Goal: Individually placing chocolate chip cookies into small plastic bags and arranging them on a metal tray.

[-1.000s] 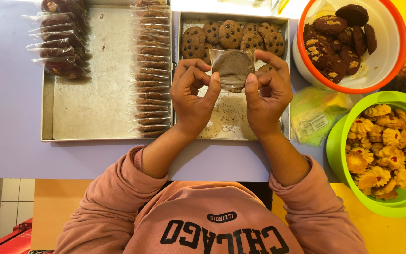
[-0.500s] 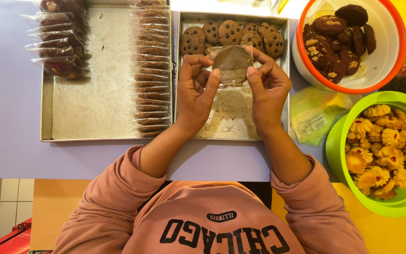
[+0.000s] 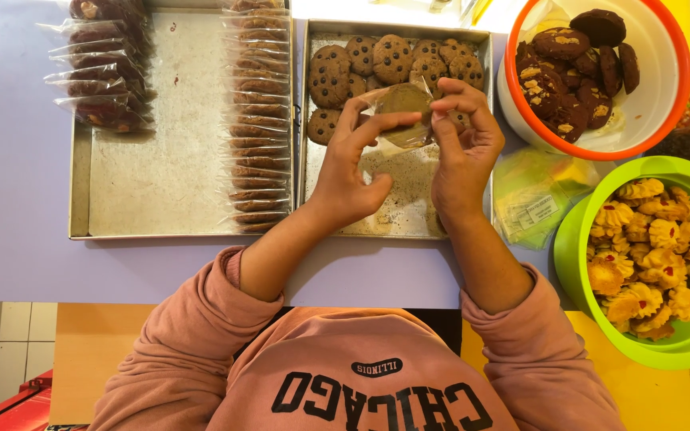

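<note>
Both hands hold one brown cookie in a clear plastic bag [image 3: 406,112] above the right metal tray [image 3: 409,215]. My left hand [image 3: 353,172] pinches the bag's left side with thumb and forefinger. My right hand [image 3: 463,148] grips its right side, fingers curled over the top. Loose chocolate chip cookies [image 3: 377,60] lie at the far end of that tray, just beyond the hands. The near part of the tray holds only crumbs.
A bigger metal tray [image 3: 161,175] on the left holds rows of bagged cookies [image 3: 253,120] and a pile of bagged ones [image 3: 97,80]. At right stand a white, orange-rimmed bowl of dark cookies [image 3: 640,112], a green bowl of yellow cookies [image 3: 584,239] and empty clear bags [image 3: 533,195].
Both hands with the bagged cookie have shifted slightly away from me and turned inward. The left fingers now reach across the bag's top edge.
</note>
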